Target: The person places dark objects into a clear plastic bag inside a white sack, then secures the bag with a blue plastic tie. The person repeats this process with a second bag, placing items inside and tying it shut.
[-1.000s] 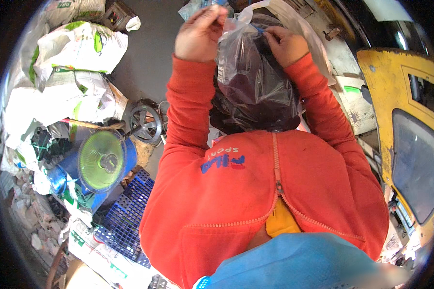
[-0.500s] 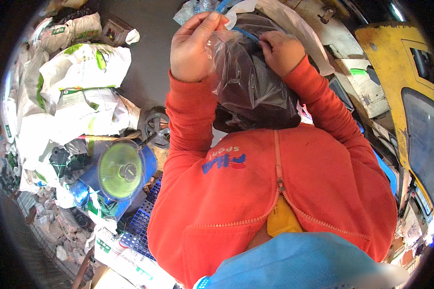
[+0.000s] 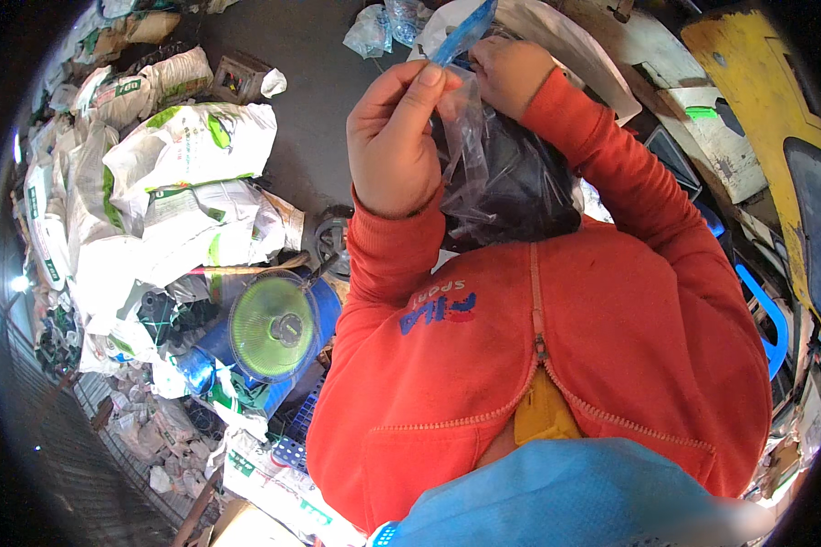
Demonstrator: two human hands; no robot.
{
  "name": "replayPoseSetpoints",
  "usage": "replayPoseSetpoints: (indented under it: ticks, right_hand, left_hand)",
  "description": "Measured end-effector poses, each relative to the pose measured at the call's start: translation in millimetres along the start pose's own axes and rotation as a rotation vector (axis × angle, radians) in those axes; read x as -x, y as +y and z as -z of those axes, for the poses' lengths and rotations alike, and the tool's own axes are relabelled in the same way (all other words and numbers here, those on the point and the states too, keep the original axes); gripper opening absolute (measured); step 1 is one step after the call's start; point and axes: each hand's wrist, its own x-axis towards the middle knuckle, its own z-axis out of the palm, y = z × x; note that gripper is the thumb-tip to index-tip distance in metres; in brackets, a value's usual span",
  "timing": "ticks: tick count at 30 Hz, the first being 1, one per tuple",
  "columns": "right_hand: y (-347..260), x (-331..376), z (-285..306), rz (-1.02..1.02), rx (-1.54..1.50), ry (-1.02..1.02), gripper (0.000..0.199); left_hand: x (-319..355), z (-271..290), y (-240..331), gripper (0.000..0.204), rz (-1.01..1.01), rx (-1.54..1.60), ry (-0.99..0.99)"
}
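Left hand [image 3: 397,141] pinches blue strip [image 3: 466,32] by crinkled plastic bag [image 3: 511,178]
Right hand [image 3: 517,77] curls, hold unclear; bulging sacks [image 3: 201,146] flank grey floor [image 3: 312,109].

Fan [image 3: 281,328] left, sacks [image 3: 201,150] seemingly behind.

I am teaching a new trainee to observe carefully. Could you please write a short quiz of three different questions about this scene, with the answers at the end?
1. What colour is the strip pinched by the left hand?
A) yellow
B) blue
C) green

2. True or false: the fan is on the person's left side.

3. Short answer: which hand is nearer to the yellow panel?

Key:
1. B
2. True
3. The right hand
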Motion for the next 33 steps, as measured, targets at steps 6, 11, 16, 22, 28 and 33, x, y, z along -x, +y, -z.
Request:
replayPoseSetpoints:
  ticks: [6,11,16,22,28,33]
  right_hand:
    - [-3.3,-9.1,7.9,-0.062,0.023,-0.119,0.016]
    - [8.0,-15.3,1.7,0.048,0.008,-0.128,0.016]
    - [8.9,-19.2,-0.2,0.036,-0.076,-0.111,0.012]
    - [10.3,-19.4,-9.7,-0.014,-0.098,-0.131,0.011]
    - [14.9,-15.8,-8.4,0.058,-0.115,-0.134,0.015]
    - [-21.3,7.6,91.4,0.263,-0.156,-0.183,0.019]
  left_hand:
    - [8.4,-8.1,-3.7,0.014,-0.017,-0.086,-0.019]
    - [16.3,-16.1,-3.5,0.013,-0.012,-0.154,-0.027]
    - [25.0,-22.6,-4.1,0.012,-0.032,-0.185,-0.043]
    - [31.3,-19.9,-7.7,0.011,-0.023,-0.144,-0.075]
    - [27.0,-11.2,-0.9,0.011,-0.086,-0.264,-0.083]
    - [8.2,18.1,21.4,0.013,-0.165,-0.065,-0.036]
